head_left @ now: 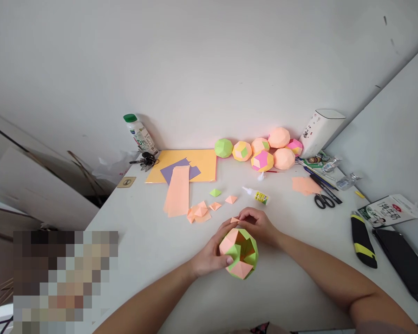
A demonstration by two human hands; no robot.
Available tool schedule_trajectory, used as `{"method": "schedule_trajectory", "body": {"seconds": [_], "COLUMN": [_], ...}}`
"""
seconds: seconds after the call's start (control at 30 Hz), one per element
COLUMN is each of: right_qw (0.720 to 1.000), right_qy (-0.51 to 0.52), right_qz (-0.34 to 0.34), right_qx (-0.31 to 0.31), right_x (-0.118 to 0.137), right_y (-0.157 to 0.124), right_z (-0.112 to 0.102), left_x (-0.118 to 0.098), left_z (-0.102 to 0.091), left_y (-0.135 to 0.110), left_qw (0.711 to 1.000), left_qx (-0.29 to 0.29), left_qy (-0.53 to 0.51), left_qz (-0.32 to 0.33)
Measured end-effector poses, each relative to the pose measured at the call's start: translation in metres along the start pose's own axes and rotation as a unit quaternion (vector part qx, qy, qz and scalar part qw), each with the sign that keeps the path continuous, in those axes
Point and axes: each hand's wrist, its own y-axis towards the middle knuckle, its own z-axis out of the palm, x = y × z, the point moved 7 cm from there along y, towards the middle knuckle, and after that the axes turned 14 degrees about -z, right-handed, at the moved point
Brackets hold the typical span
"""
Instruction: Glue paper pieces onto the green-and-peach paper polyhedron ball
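A green and peach folded-paper ball point(239, 253) with an opening in its upper side sits in my left hand point(211, 253), the thumb on its front. Just behind the ball, my right hand point(259, 225) is closed at a small peach folded paper piece point(234, 220); the left fingertips also reach this piece. On the table beyond lie a green folded piece point(215, 192), a peach folded piece point(231, 199) and a small pile of peach pieces point(201, 209). A glue bottle point(259, 195) lies on its side, its cap point(261, 176) off behind it.
Finished paper balls point(279, 138) stand along the wall. Peach paper strips point(179, 190) overlap a yellow sheet point(204, 162) at the back left, near a bottle point(139, 132) and keys point(146, 160). To the right lie scissors point(323, 200), a utility knife point(363, 241) and a black phone-like object point(404, 264).
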Motion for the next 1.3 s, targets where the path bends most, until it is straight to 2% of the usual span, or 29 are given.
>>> {"method": "schedule_trajectory", "body": {"seconds": [0.47,0.57,0.73,0.83,0.97,1.3], "right_qw": [0.999,0.999,0.993,0.997,0.996,0.995], "right_qy": [0.020,0.017,0.022,0.045,0.037,0.009], "right_qz": [0.026,0.011,-0.004,0.038,0.075,0.092], "right_qx": [0.007,-0.030,-0.116,-0.055,0.006,0.022], "right_x": [-0.001,0.010,0.046,0.059,0.059,0.050], "right_y": [0.003,0.008,0.008,0.003,-0.005,-0.010], "right_z": [-0.003,-0.016,-0.043,-0.034,-0.017,-0.009], "left_x": [0.007,0.011,0.011,0.011,0.009,0.006], "left_z": [0.000,-0.009,-0.026,-0.029,-0.026,-0.022], "left_y": [-0.001,-0.003,-0.006,-0.007,-0.008,-0.009], "left_qw": [1.000,0.999,0.984,0.980,0.980,0.969], "left_qx": [0.012,-0.043,-0.167,-0.193,-0.193,-0.206], "left_qy": [-0.027,-0.001,0.050,0.037,0.041,0.121], "left_qz": [-0.001,0.014,0.031,0.025,0.028,0.058]}}
